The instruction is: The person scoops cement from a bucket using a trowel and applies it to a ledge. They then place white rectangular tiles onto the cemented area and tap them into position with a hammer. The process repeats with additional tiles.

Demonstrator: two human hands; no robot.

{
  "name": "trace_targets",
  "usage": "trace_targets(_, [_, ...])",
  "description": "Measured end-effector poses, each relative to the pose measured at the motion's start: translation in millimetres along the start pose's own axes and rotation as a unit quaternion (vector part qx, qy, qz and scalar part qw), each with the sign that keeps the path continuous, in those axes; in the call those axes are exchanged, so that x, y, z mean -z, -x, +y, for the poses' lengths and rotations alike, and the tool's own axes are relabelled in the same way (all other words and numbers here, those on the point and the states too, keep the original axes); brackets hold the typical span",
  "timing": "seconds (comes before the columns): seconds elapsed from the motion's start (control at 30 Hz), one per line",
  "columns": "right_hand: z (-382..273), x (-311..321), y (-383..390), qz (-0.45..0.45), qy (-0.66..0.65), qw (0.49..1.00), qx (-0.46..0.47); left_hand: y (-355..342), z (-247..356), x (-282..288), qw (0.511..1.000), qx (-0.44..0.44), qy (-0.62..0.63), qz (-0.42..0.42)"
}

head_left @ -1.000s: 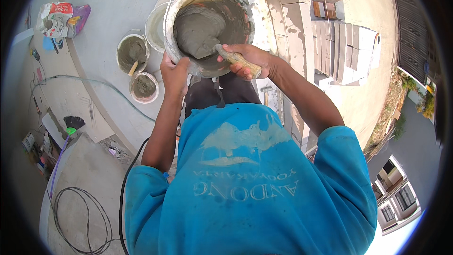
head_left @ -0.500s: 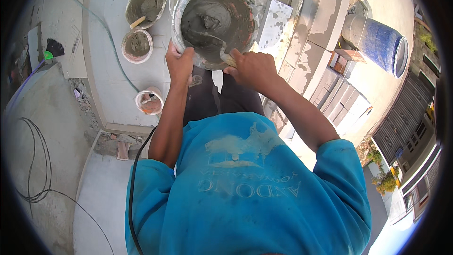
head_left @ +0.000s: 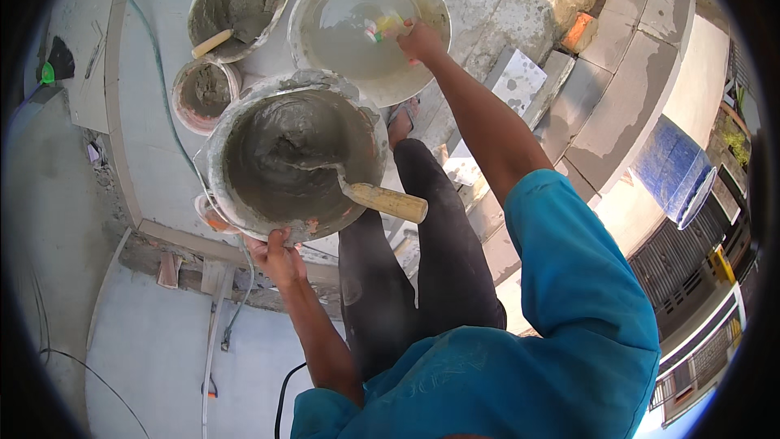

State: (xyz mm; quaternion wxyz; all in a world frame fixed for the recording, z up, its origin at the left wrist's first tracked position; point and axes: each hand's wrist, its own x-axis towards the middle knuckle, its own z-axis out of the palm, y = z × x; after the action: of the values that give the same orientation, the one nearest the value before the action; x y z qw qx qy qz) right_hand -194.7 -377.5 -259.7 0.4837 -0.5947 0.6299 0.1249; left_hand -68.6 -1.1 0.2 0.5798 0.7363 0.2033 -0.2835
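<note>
Bucket with one trowel; left fingers clamped on it; right fingers over one basin, grip unclear.

Trowel blade's mostly sunk in the mortar, so no clue on its shape. Colourful thing at the right grip, over the basin, is too blurry to ID. Little bucket mostly hidden behind the big bucket.

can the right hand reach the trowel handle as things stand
Probably yes: the trowel handle juts over the mortar bucket's rim, uncovered. The right hand is over the tub of cloudy water, though, and seems busy with something colourful there.
</note>
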Motion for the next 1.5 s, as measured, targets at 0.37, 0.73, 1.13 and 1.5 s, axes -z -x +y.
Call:
trace_targets(0.37, [0, -37, -14, 0.099, 0.315, 0.931, 0.155, -19, -10, -7, 1.0, 0.028, 0.011, -0.008])
trace_targets(0.73, [-41, 77, 134, 0.223, 0.247, 0.841, 0.427, -72, 15, -10, 0.995, 0.013, 0.009, -0.103])
trace_targets(1.13, [-151, 50, 235, 0.156, 0.391, 0.661, 0.621, -89, 33, -20, 0.987, 0.002, -0.005, -0.163])
trace_targets(1.5, [-135, 50, 211, 0.209, 0.371, 0.754, 0.501, -94, 34, -16, 0.987, 0.016, 0.003, -0.161])
